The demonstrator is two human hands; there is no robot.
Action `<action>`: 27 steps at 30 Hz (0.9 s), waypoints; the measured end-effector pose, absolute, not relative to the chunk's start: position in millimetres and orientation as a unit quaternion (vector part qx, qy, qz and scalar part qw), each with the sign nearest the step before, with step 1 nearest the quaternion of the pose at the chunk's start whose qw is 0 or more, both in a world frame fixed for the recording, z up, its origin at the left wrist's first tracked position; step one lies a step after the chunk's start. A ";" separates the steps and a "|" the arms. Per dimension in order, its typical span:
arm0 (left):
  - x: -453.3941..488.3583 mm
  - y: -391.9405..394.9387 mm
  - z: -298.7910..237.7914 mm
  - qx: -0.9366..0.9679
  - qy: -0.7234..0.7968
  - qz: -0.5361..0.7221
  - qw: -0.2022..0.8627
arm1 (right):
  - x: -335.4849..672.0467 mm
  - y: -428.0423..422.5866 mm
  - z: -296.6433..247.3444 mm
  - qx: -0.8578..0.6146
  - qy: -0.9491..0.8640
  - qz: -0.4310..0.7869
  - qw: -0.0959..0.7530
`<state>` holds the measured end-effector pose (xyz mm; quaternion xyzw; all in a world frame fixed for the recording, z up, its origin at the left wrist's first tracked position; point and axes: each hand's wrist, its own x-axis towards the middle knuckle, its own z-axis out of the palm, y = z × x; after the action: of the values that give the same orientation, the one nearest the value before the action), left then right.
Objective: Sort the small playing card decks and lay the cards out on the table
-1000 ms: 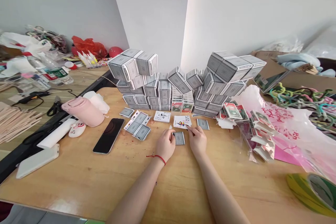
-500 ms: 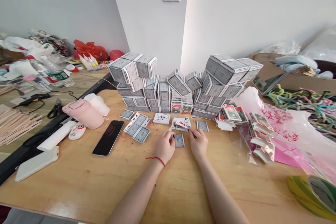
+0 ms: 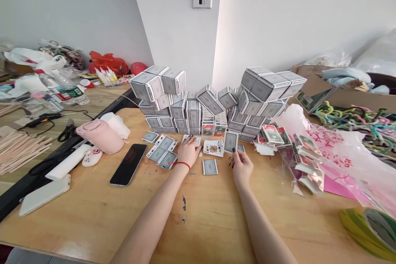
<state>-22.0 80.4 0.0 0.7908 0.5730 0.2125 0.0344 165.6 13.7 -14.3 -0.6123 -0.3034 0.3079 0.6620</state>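
Note:
My left hand (image 3: 188,152), a red string on its wrist, reaches over a white face-up stack of playing cards (image 3: 196,138); its stretched fingers rest on the stack and hide most of it. Between thumb and fingers, my right hand (image 3: 243,168) pinches a playing card (image 3: 230,141), its grey back turned towards me. Face-up cards with a king on top (image 3: 213,148) lie between the hands. Nearer me is a grey-backed folded card (image 3: 210,167). Left of my left hand, joined cards (image 3: 162,151) lie flat. Behind everything stand stacked blocks of folded cards (image 3: 189,109).
A phone (image 3: 128,165), a pink pouch-like thing (image 3: 100,135) and a white power bank (image 3: 45,195) lie at left. Opened card boxes (image 3: 307,163), pink-white plastic (image 3: 328,144) and a yellow-green tape roll (image 3: 368,231) take up the right side.
My left hand has moved forward and left onto the white card stack. My right hand has shifted slightly right, and a card now stands raised in it, back towards me.

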 end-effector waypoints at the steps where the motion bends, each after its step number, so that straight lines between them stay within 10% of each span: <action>1: -21.8 80.5 -1.0 0.790 0.575 0.209 0.036 | 166.2 14.1 -13.6 -0.600 -0.297 0.321 0.670; 27: -29.8 79.8 20.8 0.820 0.563 0.098 -0.006 | 167.0 18.6 -14.6 -0.554 -0.291 0.406 0.666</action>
<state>-29.8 79.8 20.8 0.8203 0.5634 0.0981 -0.0057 167.0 18.6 -14.6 -0.5539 -0.2913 0.4061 0.6659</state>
